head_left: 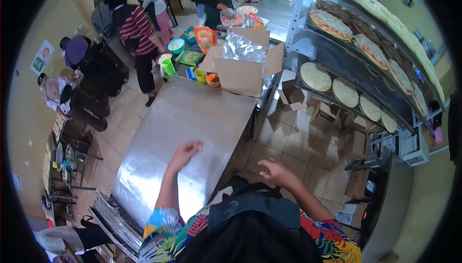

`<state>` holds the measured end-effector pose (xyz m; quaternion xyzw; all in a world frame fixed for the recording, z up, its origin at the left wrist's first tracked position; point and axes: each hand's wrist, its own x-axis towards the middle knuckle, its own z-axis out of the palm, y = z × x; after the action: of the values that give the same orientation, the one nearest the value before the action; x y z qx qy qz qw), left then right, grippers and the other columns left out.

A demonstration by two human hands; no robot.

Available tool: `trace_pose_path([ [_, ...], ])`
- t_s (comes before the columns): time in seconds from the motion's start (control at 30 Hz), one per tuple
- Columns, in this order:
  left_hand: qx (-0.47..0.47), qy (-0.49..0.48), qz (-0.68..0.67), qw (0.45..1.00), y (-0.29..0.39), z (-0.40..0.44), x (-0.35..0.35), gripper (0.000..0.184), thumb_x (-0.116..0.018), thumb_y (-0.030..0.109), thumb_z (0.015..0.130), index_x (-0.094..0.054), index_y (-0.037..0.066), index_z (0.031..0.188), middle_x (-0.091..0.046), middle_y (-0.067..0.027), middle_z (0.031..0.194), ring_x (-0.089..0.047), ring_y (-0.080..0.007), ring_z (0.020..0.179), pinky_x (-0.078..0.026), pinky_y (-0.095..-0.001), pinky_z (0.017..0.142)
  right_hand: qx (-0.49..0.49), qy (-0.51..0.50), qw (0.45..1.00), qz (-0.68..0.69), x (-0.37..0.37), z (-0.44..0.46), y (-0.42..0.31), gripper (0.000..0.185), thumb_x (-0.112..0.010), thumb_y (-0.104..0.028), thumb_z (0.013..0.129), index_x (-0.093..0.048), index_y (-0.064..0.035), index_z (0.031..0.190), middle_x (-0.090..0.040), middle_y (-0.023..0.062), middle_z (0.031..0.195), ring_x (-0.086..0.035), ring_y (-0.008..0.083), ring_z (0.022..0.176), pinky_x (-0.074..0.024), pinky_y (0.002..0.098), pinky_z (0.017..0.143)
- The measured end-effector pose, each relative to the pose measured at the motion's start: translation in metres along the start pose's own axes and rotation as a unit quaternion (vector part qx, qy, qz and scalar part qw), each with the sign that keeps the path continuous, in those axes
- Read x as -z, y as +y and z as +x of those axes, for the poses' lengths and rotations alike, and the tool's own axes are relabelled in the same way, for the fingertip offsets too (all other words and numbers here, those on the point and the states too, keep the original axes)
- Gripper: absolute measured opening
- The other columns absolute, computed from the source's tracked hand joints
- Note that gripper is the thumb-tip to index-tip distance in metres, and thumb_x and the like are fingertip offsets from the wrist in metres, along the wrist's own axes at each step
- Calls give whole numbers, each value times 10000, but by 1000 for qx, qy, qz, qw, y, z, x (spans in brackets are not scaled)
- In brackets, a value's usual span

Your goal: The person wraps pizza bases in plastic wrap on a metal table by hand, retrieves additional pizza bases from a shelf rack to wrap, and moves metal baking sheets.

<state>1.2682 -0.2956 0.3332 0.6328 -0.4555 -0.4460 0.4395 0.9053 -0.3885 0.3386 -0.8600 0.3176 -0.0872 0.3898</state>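
Observation:
My left hand (186, 154) is raised over the bare steel tabletop (185, 114), holding nothing, its fingers loosely bent and a little apart. To the right, past the table's edge and above the tiled floor, is my right hand (278, 172). Its fingers curve with a gap between them, and no object shows in it. At the table's far end stands an open cardboard box (239, 76) with clear plastic inside. Beside it are an orange cup (213, 80), a yellow-green cup (200, 75) and a green cup (167, 67).
On my right, a tall rack (294, 22) holds trays with topped pizzas (332, 24) and plain round bases (315, 76). Cardboard boxes (323, 116) sit on the floor below. Several people work beyond the table, one in a striped shirt (137, 28). Stacked trays (108, 222) lie at lower left.

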Motion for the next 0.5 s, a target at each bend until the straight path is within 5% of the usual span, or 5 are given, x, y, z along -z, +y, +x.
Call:
trace_pose_path([
  [0.17,-132,74,72,986,105,167,27,304,-638,293,862,-627,2,950,-627,-31,841,-548,-81,800,-454,-241,742,-96,-49,984,-139,43,-5,39,372,-635,-184,798,-553,-41,1131,-593,155,1052,-599,260,896,-479,327,798],
  [0.23,-160,84,90,979,131,236,34,338,-655,326,842,-615,0,921,-623,-42,815,-556,-91,773,-459,-249,716,-190,-2,978,86,68,4,33,294,-632,-141,809,-583,-24,1073,-632,133,983,-613,254,921,-479,315,815],
  [0.27,-176,92,69,978,136,273,35,357,-662,343,832,-608,-1,915,-622,-51,813,-565,-102,762,-463,-255,704,-192,-15,978,84,78,15,36,294,-632,-141,809,-583,-24,1073,-632,133,983,-613,254,921,-479,315,815],
  [0.33,-174,131,95,971,146,332,30,359,-690,310,787,-595,-4,936,-636,-102,858,-605,-173,782,-478,-287,719,-126,123,935,307,100,52,44,230,-612,-119,848,-602,-11,1052,-637,80,958,-606,155,846,-475,262,759],
  [0.5,-75,205,316,923,92,450,20,417,-722,241,708,-570,-7,1006,-628,-166,949,-622,-247,873,-491,-335,768,23,201,940,273,189,192,20,174,-604,-69,861,-614,-3,1021,-647,45,909,-587,92,809,-466,227,740],
])
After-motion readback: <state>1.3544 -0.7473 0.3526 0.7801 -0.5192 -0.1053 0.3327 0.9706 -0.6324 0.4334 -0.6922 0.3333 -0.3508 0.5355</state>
